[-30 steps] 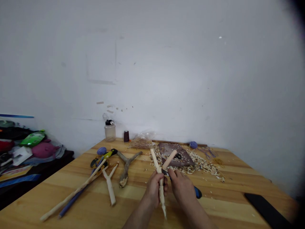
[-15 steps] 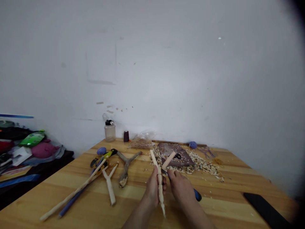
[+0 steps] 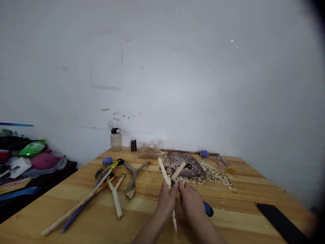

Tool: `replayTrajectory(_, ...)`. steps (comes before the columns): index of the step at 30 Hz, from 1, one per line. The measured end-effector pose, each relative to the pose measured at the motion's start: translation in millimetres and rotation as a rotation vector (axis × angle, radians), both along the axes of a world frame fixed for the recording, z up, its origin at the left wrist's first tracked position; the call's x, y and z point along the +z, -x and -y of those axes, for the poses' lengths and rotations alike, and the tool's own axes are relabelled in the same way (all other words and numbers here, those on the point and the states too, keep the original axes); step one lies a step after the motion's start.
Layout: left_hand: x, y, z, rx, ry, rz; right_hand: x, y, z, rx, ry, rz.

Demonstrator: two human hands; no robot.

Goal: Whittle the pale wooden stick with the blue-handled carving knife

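Note:
My left hand [image 3: 166,200] is closed round a peeled, forked stick [image 3: 164,171], its two prongs pointing up and away and its carved, tapering tail showing below my fingers. My right hand [image 3: 191,200] grips a knife with a black and blue handle [image 3: 208,208], whose butt sticks out to the right of the palm. The dark blade [image 3: 173,182] rests against the stick just under the fork. My left thumb is close to the blade; whether it touches is unclear. Most of the handle is covered by my fingers.
Left lie a smaller peeled fork [image 3: 116,200], a bark-covered fork [image 3: 132,181] and a long peeled stick [image 3: 76,210]. Wood shavings [image 3: 215,174] surround a brown sheet [image 3: 177,162] holding scissors [image 3: 188,165]. A bottle [image 3: 116,141] stands behind; a black flat object [image 3: 279,220] lies right.
My left hand has shifted up the stick toward the fork, its thumb now near the blade. Both hands are closer together, and the stick's middle is now covered.

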State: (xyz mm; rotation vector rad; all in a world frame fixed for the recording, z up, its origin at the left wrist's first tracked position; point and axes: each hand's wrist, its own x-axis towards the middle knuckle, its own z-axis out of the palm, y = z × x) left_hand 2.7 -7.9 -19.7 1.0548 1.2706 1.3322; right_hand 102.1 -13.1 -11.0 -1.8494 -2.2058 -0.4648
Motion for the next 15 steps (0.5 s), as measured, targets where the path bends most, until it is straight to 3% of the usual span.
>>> replayTrajectory(5, -4.7, -0.5, -1.0, 0.093, -0.035, -0.164, -3.3, 4.4, -0.4, -0.017, -0.011, -0.001)
replayTrajectory(10, 4.6, -0.7, 5.5, 0.124, -0.094, -0.41, -5.9, 7.4, -2.3, -0.016, -0.02, -0.077)
replayTrajectory(13, 7.6, -1.1, 8.2, 0.122, -0.116, -0.436, -5.4, 5.0, -5.6, 0.035, 0.052, -0.23)
replayTrajectory(15, 7.1, -1.3, 8.1, 0.105, -0.119, -0.363, -3.9, -0.1, -8.9, 0.143, 0.125, -0.427)
